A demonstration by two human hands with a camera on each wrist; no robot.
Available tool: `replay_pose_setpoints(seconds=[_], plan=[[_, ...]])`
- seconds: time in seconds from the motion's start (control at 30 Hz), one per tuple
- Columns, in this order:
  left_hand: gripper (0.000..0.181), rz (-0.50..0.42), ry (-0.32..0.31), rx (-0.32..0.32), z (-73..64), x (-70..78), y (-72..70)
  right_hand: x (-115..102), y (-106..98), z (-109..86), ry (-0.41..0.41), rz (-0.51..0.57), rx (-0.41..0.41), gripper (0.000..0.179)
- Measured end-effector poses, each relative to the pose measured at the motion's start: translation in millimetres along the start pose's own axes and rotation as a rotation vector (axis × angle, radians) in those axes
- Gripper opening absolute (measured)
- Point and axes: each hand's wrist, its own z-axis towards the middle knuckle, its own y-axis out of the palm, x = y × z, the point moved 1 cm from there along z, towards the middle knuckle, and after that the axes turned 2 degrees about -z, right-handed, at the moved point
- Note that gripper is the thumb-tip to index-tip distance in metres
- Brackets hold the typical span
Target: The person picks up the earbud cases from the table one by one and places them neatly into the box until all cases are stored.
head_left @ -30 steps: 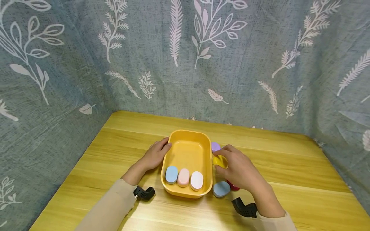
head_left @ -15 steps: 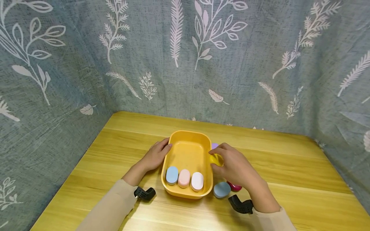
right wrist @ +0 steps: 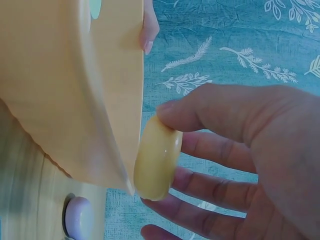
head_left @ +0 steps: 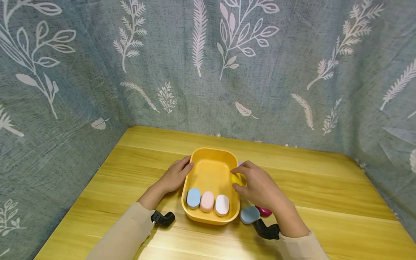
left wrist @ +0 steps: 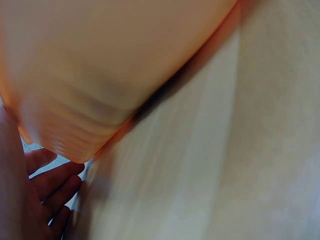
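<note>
A yellow-orange rectangular tub (head_left: pixel 211 173) stands on the wooden table. My left hand (head_left: pixel 175 175) holds its left wall, the thumb over the rim and the other fingers along the outside. Between thumb and fingers, my right hand (head_left: pixel 261 187) pinches a small glossy yellow oval block (right wrist: pixel 157 162) at the tub's right rim. Whether the block touches the rim I cannot tell. Inside the tub, at its near end, a light blue oval block (head_left: pixel 193 198), a pink one (head_left: pixel 207 201) and a white one (head_left: pixel 222 204) stand in a row.
Right of the tub lie a grey-blue oval block (head_left: pixel 250 215) and a dark red one (head_left: pixel 264 211), partly hidden. A purple block (right wrist: pixel 79 217) sits beyond the right hand, mostly covered in the head view. A patterned grey-green cloth (head_left: pixel 208 90) hangs behind the table (head_left: pixel 156 141).
My right hand has moved left with the yellow oval block, from beside the tub to its right rim. The left hand and the tub have stayed put.
</note>
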Motion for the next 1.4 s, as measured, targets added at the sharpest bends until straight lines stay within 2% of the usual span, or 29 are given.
replay_pose_setpoints(seconds=[0.23,0.63,0.93,1.2,1.4], plan=[[0.051,-0.014,0.018,-0.007,-0.1,-0.1,0.4,-2.1,3.3,3.4,0.002,0.001,-0.001,0.038],[0.060,-0.002,-0.013,-0.008,-1.2,0.9,-0.5,-3.0,10.4,9.1,-0.039,-0.024,0.015,0.036],[0.056,-0.018,0.019,-0.010,0.1,-1.1,0.0,-5.5,13.4,12.3,-0.037,0.007,0.005,0.035],[0.055,0.002,0.004,0.004,-0.6,-0.1,0.9,-5.4,21.8,14.7,-0.081,0.009,0.025,0.035],[0.056,0.008,-0.005,0.001,0.0,-1.7,0.6,-4.7,26.9,15.9,-0.066,0.010,0.000,0.036]])
